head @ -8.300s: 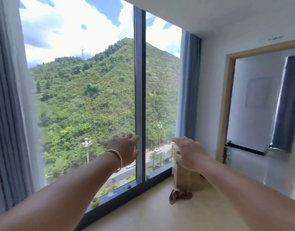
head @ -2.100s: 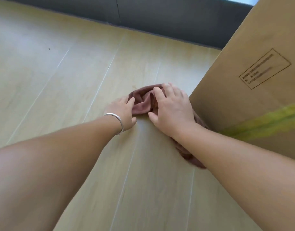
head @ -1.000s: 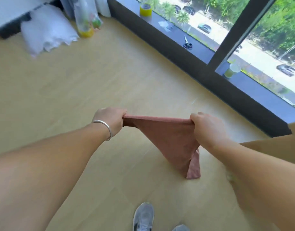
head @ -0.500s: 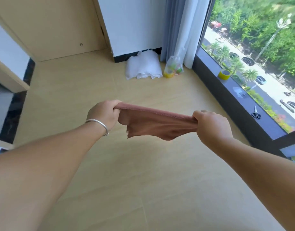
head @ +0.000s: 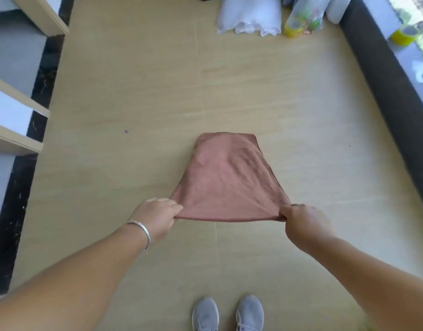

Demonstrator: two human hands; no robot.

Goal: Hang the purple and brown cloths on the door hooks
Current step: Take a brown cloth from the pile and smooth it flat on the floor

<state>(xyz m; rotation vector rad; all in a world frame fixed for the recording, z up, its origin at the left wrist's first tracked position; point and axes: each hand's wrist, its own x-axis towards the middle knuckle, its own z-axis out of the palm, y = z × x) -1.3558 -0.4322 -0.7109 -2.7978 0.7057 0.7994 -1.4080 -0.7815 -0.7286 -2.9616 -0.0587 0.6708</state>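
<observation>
The brown cloth hangs spread flat in the air above the wooden floor, stretched between both hands. My left hand, with a silver bangle on the wrist, pinches its near left corner. My right hand pinches the near right corner. The far edge of the cloth swings away from me. No purple cloth, door or hooks appear in the head view.
White plastic bags and a bag with yellow tape lie on the floor ahead. A dark window sill with a yellow tape roll runs along the right. Pale door frames stand at left. My grey shoes are below.
The bunched cloth has opened out flat between my hands, its far edge swinging forward. My view has tilted down to the floor and my shoes.
</observation>
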